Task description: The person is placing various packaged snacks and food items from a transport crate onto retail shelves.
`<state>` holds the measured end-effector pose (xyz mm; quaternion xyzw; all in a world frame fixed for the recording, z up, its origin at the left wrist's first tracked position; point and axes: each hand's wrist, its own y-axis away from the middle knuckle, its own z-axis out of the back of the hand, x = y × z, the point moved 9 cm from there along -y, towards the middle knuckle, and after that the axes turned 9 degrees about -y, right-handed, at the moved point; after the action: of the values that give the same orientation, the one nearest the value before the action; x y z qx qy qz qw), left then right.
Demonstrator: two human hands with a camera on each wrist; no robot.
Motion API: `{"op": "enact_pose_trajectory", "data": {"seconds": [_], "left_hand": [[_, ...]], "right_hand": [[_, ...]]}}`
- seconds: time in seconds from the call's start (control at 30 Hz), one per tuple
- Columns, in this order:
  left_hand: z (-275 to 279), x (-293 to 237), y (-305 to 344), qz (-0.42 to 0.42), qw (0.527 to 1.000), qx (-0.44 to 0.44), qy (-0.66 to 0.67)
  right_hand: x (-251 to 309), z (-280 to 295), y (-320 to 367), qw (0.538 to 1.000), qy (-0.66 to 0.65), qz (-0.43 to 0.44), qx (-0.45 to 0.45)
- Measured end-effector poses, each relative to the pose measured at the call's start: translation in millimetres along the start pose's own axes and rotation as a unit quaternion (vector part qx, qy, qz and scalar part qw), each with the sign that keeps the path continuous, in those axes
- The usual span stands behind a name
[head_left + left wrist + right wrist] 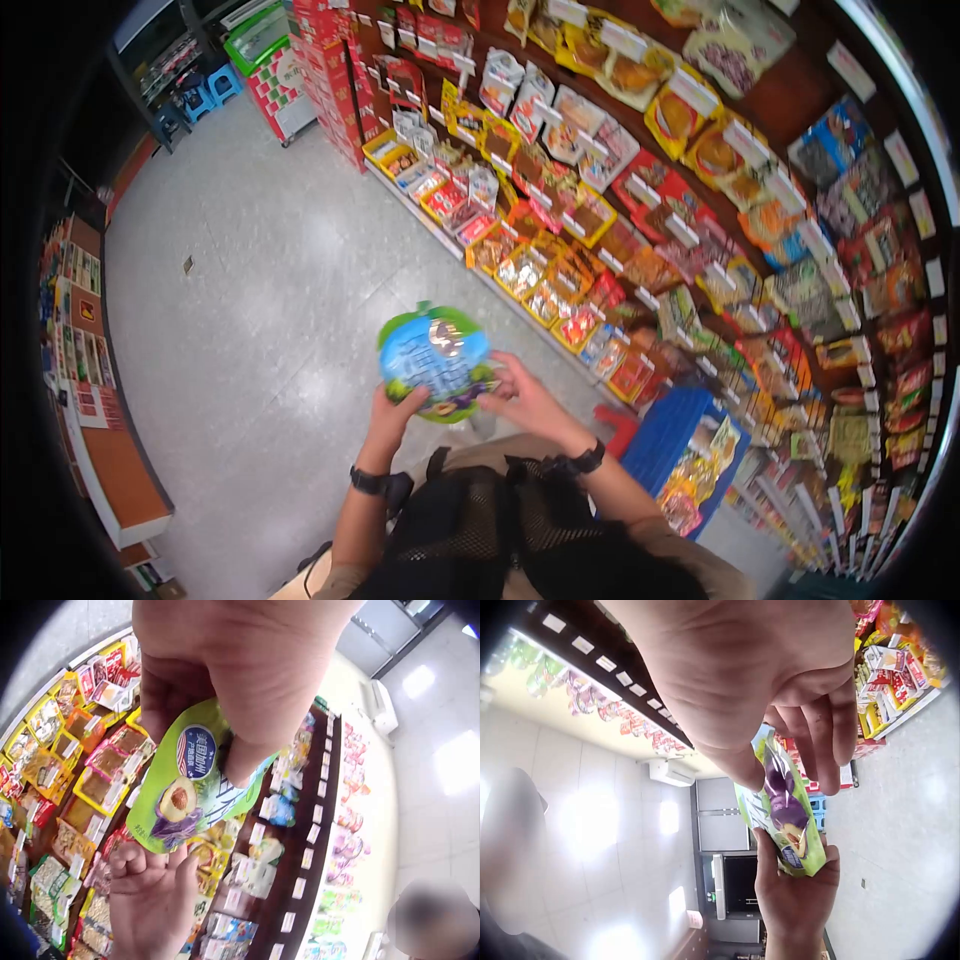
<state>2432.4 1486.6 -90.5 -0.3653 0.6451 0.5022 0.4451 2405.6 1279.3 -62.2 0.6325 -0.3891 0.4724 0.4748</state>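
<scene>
A round snack bag with a green rim and blue front is held up in front of my chest. My left hand grips its lower left edge, thumb on the front. My right hand pinches its right edge. In the left wrist view the left hand holds the bag by its green side, where a nut picture and a round label show, and the right hand lies below. The right wrist view has the right hand pinching the bag edge-on, with the left hand under it.
Long shelves packed with snack packs run along my right. A blue basket holding several packs stands by my right side. Stacked red boxes stand at the aisle's far end, and a counter at the left. Grey floor lies ahead.
</scene>
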Motion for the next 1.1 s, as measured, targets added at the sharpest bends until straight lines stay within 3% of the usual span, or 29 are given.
{"op": "enact_pose_trajectory", "data": {"seconds": [0.1,0.23,0.3,0.33,0.57,0.67,0.87,0.97,1.0,1.1], "left_hand": [[50,-6,-23,-0.043,0.985,-0.092,0.137],[80,-28,-69,-0.062,0.972,-0.084,0.21],[88,-39,-98,-0.061,0.97,-0.079,0.223],[90,-48,-114,-0.073,0.97,-0.077,0.219],[107,-134,-257,-0.105,0.988,-0.069,0.095],[106,-191,-319,-0.12,0.989,-0.044,0.076],[89,-268,-417,-0.166,0.986,-0.01,-0.015],[65,-303,-437,-0.178,0.981,0.052,-0.049],[56,-305,-446,-0.179,0.978,0.097,-0.048],[47,-328,-474,-0.185,0.974,0.125,-0.029]], "right_hand": [[37,-4,-29,0.998,0.017,0.058,0.01],[57,15,-79,0.995,-0.035,0.091,-0.03],[66,23,-116,0.992,0.029,0.121,0.018],[69,25,-133,0.989,0.058,0.133,0.041],[132,104,-278,0.969,0.091,0.221,-0.061],[160,138,-342,0.974,-0.025,0.214,-0.062],[242,135,-419,0.962,-0.014,0.273,0.014],[265,126,-439,0.948,0.105,0.3,0.004],[272,125,-444,0.959,0.107,0.264,-0.003],[294,133,-462,0.947,0.087,0.304,-0.052]]}}
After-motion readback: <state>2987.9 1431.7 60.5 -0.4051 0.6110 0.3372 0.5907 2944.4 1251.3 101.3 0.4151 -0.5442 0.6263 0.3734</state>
